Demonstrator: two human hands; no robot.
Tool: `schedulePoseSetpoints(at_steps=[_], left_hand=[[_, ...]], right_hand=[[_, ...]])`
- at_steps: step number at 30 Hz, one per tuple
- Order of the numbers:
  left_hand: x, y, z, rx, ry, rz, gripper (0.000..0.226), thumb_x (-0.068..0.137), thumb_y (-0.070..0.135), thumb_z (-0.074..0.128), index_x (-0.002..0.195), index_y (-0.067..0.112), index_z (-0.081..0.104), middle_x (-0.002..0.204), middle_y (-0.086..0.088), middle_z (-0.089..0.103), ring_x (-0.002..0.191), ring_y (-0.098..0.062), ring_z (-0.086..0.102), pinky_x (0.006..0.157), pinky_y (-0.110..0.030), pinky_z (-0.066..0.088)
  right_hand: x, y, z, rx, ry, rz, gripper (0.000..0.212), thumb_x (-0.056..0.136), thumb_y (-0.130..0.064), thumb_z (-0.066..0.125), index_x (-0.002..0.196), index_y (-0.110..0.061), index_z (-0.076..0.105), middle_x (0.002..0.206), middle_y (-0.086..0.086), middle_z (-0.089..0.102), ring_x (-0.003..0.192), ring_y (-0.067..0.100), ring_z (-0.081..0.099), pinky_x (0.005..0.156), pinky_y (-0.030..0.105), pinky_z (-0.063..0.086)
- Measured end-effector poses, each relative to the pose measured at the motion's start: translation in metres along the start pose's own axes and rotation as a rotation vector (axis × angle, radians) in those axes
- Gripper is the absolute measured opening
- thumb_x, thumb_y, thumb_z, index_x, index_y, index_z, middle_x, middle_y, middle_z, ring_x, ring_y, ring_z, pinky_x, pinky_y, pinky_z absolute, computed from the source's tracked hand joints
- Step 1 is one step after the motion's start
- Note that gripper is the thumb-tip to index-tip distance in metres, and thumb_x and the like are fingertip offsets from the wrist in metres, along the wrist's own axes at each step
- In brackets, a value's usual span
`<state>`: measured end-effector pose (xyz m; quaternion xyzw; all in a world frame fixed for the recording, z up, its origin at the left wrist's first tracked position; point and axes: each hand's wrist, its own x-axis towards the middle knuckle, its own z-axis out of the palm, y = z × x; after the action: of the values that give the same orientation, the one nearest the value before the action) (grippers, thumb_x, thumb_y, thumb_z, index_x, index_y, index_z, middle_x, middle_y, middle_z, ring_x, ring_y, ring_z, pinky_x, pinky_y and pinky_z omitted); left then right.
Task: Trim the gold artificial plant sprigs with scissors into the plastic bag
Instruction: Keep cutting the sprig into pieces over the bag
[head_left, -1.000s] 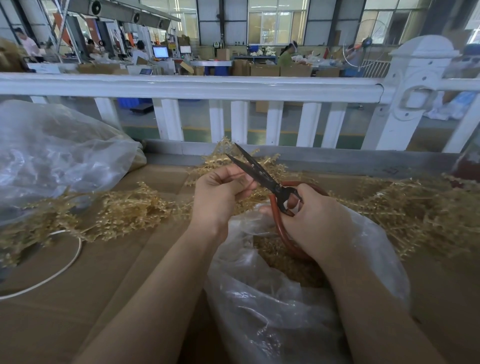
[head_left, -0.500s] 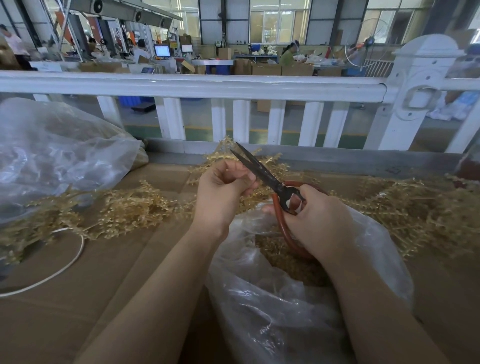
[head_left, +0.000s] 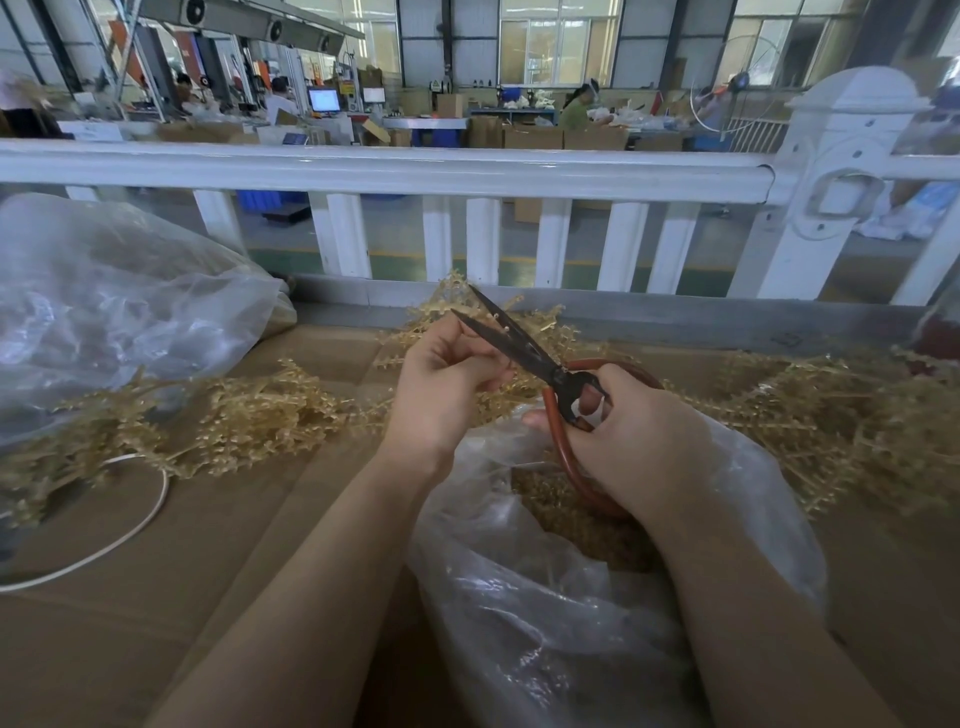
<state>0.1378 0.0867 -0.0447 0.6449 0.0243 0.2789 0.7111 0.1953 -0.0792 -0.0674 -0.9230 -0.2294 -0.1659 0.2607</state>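
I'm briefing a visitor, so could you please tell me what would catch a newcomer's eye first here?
Centre frame, the right hand grips red-handled scissors, blades open, beside the left hand, which pinches a gold sprig. Below them gapes a plastic bag of trimmings, with gold sprigs heaped across the cardboard either side.

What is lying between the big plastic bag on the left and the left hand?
In the head view, gold sprigs lie on cardboard between that bag and the left hand.

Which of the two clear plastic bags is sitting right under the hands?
The near clear plastic bag holding gold trimmings, open below both hands. The other clear bag lies far left.
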Motion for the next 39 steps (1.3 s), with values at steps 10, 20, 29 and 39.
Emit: schedulePoseSetpoints(at_steps=[10,20,29,39], left_hand=[[0.001,-0.001,-0.003,-0.062,-0.046,-0.010,0.032,0.084,-0.020,0.050,0.079,0.010,0.060,0.068,0.000,0.064,0.068,-0.017,0.059,0.068,-0.026,0.049],[0.004,-0.002,-0.015,-0.336,-0.010,-0.157,0.027,0.090,0.030,0.066,0.106,0.008,0.064,0.083,0.002,0.064,0.075,-0.009,0.058,0.074,-0.025,0.046],[0.002,0.000,-0.017,-0.407,0.011,-0.175,0.004,0.075,0.017,0.073,0.078,0.016,0.076,0.080,-0.001,0.073,0.072,-0.007,0.066,0.067,-0.017,0.054],[0.001,0.003,-0.015,-0.372,0.029,-0.131,0.008,0.078,0.014,0.071,0.084,0.009,0.075,0.076,-0.004,0.070,0.069,-0.010,0.063,0.067,-0.017,0.053]], right_hand=[[0.001,0.002,0.006,0.052,-0.014,0.007,0.067,0.071,-0.090,0.054,0.093,-0.027,0.063,0.073,-0.012,0.065,0.066,0.003,0.057,0.064,0.029,0.055],[0.001,0.004,0.008,0.088,0.039,-0.060,0.066,0.065,-0.092,0.049,0.074,-0.027,0.055,0.061,-0.013,0.057,0.058,0.003,0.055,0.058,0.024,0.051],[0.000,0.004,0.006,0.074,0.053,-0.062,0.076,0.060,-0.098,0.035,0.080,-0.028,0.057,0.063,-0.015,0.058,0.058,0.000,0.051,0.053,0.017,0.041],[0.000,0.002,0.004,0.025,0.088,-0.064,0.075,0.060,-0.097,0.032,0.073,-0.027,0.052,0.062,-0.016,0.055,0.056,0.001,0.050,0.053,0.021,0.043]])
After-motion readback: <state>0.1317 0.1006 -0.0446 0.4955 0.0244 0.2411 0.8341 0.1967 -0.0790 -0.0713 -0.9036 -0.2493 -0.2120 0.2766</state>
